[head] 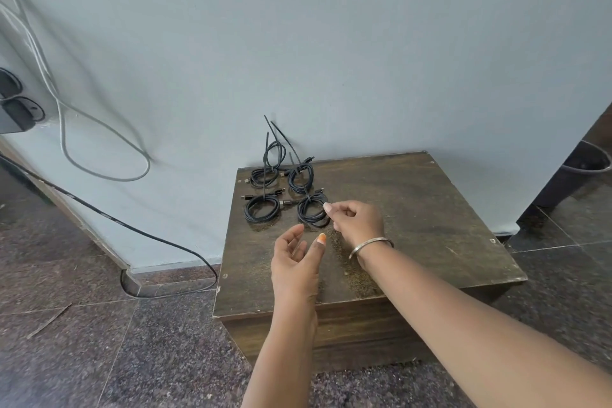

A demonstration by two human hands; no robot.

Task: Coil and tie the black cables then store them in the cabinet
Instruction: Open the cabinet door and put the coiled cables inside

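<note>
You stand over a dark wooden cabinet (pixel 414 209) set against a pale blue-grey wall (pixel 331 26) on a speckled stone floor (pixel 99 341); its flat top is the surface you work on. Along the wall to your left a grey cord (pixel 99 129) hangs in a loop and a black cord (pixel 132 228) runs down to the floor. At the far right a dark bin (pixel 583 162) stands in a gap beside the wall.

On the far left part of the surface lie four black cables, each coiled and bound with a zip tie, two by two: the far-left coil (pixel 263 175) and far-right coil (pixel 300 178) close to the wall, with long tie tails sticking up, then the near-left coil (pixel 261 207) and the near-right coil (pixel 312 211).

Your right hand (pixel 356 220), a metal bangle (pixel 371 247) on its wrist, has its fingers curled and its thumb and forefinger pinched together at the right edge of the near-right coil; whether they grip the coil itself or its tie, you cannot tell. Your left hand (pixel 296 263) hovers just in front of that coil, palm turned inward, fingers loosely spread and holding nothing.
</note>
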